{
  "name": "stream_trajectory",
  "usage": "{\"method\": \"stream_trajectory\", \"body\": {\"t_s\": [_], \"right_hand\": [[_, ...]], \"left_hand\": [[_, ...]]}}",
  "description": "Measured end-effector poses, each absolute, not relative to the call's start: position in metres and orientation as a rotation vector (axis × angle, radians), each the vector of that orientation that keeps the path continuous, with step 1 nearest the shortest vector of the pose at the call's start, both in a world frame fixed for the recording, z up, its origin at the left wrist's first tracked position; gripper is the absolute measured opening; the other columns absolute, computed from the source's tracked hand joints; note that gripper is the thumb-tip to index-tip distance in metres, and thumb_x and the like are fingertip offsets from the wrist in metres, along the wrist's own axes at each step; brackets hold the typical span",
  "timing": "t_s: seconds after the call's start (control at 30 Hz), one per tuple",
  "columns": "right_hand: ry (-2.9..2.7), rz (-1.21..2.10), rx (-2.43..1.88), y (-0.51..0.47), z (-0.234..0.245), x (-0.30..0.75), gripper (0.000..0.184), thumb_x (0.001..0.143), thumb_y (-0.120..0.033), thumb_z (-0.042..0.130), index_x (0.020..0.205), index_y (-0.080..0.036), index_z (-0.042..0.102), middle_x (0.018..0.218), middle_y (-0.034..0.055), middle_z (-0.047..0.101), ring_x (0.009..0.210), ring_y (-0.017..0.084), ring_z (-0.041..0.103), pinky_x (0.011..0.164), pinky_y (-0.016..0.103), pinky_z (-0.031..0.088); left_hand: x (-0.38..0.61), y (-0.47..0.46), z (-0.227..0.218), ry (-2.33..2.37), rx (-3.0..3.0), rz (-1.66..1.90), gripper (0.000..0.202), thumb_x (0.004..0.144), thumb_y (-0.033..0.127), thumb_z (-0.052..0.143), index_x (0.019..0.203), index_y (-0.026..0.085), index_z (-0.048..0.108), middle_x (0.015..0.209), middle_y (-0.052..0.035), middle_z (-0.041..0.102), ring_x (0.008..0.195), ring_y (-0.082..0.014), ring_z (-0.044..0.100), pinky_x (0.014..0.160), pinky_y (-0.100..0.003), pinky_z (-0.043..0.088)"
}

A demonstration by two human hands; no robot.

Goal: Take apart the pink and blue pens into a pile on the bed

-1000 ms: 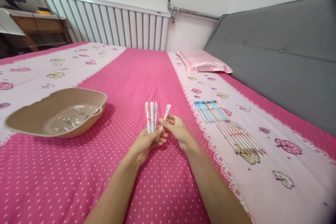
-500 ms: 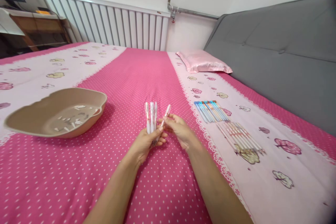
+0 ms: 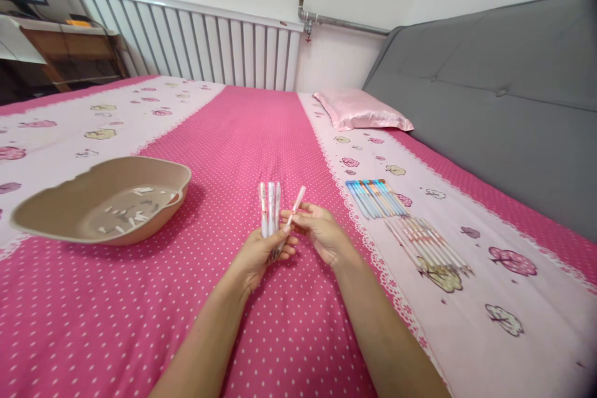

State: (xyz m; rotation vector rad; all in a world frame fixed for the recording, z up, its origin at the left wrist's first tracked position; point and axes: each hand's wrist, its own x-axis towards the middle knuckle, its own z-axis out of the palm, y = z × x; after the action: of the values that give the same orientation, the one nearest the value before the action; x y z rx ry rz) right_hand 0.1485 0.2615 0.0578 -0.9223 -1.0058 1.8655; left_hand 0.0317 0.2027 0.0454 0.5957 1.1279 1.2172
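Note:
My left hand (image 3: 261, 252) is closed around several slim pens (image 3: 271, 211) with clear and pink-white barrels, held upright in a loose fan. My right hand (image 3: 321, 230) pinches one more pink-white pen (image 3: 298, 199), which leans to the right of the bunch; its lower end reaches my left fingers. On the bedspread to the right lies a row of blue-and-orange pens (image 3: 375, 198). Just nearer to me lies a second row of pink and white pens (image 3: 429, 242), side by side.
A beige basin (image 3: 116, 168) with small white pieces in it stands on the left of the pink dotted bedspread (image 3: 261, 130). Farther back are a pink pillow (image 3: 361, 109), a grey headboard (image 3: 494, 93), a white radiator (image 3: 205, 43) and a desk (image 3: 69, 53).
The single pen in my right hand has shifted very slightly to the right. My hands otherwise keep their places, and the view has moved a little.

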Motion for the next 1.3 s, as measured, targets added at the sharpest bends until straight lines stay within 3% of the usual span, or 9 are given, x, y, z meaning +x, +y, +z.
{"method": "stream_trajectory", "body": {"t_s": [0.17,0.27,0.4,0.8,0.87,0.97,1.03,1.17,1.3], "right_hand": [[-1.053,1.828,-0.994,0.26,0.058,0.146,0.02,0.073,-0.02,0.063,0.089,-0.016,0.052,0.071,0.0004,0.064,0.059,0.01,0.059,0.063,0.024,0.048],[-1.14,1.754,-1.023,0.259,0.054,0.145,0.028,0.067,-0.028,0.07,0.086,-0.016,0.053,0.068,-0.0003,0.061,0.057,0.009,0.056,0.057,0.022,0.045],[-1.118,1.683,-1.018,0.263,0.049,0.147,0.034,0.061,-0.025,0.073,0.087,-0.015,0.054,0.069,-0.0011,0.06,0.061,0.01,0.057,0.063,0.024,0.046],[-0.757,1.572,-0.873,0.274,0.062,0.16,0.013,0.066,-0.013,0.06,0.075,-0.018,0.052,0.073,-0.0012,0.059,0.071,0.009,0.059,0.07,0.022,0.046],[-0.692,1.574,-0.844,0.276,0.062,0.164,0.012,0.064,-0.01,0.054,0.07,-0.018,0.049,0.066,-0.0034,0.055,0.062,0.008,0.057,0.062,0.021,0.046],[-0.728,1.758,-0.872,0.277,0.061,0.166,0.009,0.061,-0.01,0.047,0.065,-0.018,0.046,0.053,-0.0066,0.045,0.041,0.005,0.04,0.041,0.018,0.034],[-0.803,1.923,-0.897,0.274,0.06,0.164,0.005,0.063,-0.014,0.05,0.063,-0.017,0.046,0.049,-0.008,0.041,0.037,0.003,0.03,0.036,0.017,0.025],[-1.145,1.996,-0.932,0.264,0.056,0.154,0.02,0.064,-0.028,0.066,0.065,-0.014,0.052,0.047,-0.0064,0.046,0.038,0.003,0.036,0.036,0.016,0.021],[-1.268,1.941,-0.976,0.262,0.051,0.15,0.03,0.061,-0.036,0.072,0.071,-0.012,0.058,0.047,-0.0041,0.05,0.04,0.004,0.039,0.036,0.016,0.017]], "left_hand": [[0.031,0.202,0.043,1.114,0.61,1.232,0.014,0.075,0.017,0.064,0.086,0.009,0.063,0.066,-0.0059,0.066,0.052,-0.0084,0.059,0.05,-0.017,0.046],[0.031,0.203,0.042,1.124,0.621,1.229,0.014,0.075,0.017,0.064,0.086,0.009,0.063,0.066,-0.0053,0.066,0.053,-0.0081,0.059,0.05,-0.017,0.046],[0.031,0.203,0.041,1.13,0.625,1.213,0.016,0.075,0.018,0.065,0.088,0.009,0.062,0.067,-0.0056,0.065,0.053,-0.0082,0.059,0.05,-0.017,0.046],[0.032,0.201,0.044,1.151,0.633,1.15,0.019,0.073,0.02,0.067,0.086,0.007,0.062,0.067,-0.0085,0.067,0.051,-0.0084,0.059,0.052,-0.018,0.048],[0.033,0.201,0.044,1.161,0.63,1.157,0.02,0.073,0.02,0.067,0.087,0.007,0.062,0.067,-0.0086,0.067,0.05,-0.0083,0.058,0.052,-0.019,0.048],[0.032,0.202,0.042,1.153,0.621,1.195,0.021,0.071,0.019,0.069,0.086,0.008,0.062,0.066,-0.0073,0.066,0.052,-0.0087,0.059,0.052,-0.019,0.048],[0.032,0.203,0.041,1.133,0.634,1.22,0.021,0.07,0.02,0.07,0.087,0.008,0.063,0.067,-0.0065,0.066,0.054,-0.0086,0.059,0.052,-0.018,0.047],[0.03,0.204,0.038,1.107,0.675,1.249,0.021,0.071,0.022,0.069,0.088,0.009,0.065,0.07,-0.0063,0.067,0.057,-0.008,0.06,0.054,-0.017,0.047],[0.029,0.205,0.038,1.126,0.644,1.258,0.02,0.071,0.021,0.069,0.088,0.009,0.066,0.07,-0.0066,0.068,0.056,-0.0084,0.06,0.054,-0.017,0.048]]}}
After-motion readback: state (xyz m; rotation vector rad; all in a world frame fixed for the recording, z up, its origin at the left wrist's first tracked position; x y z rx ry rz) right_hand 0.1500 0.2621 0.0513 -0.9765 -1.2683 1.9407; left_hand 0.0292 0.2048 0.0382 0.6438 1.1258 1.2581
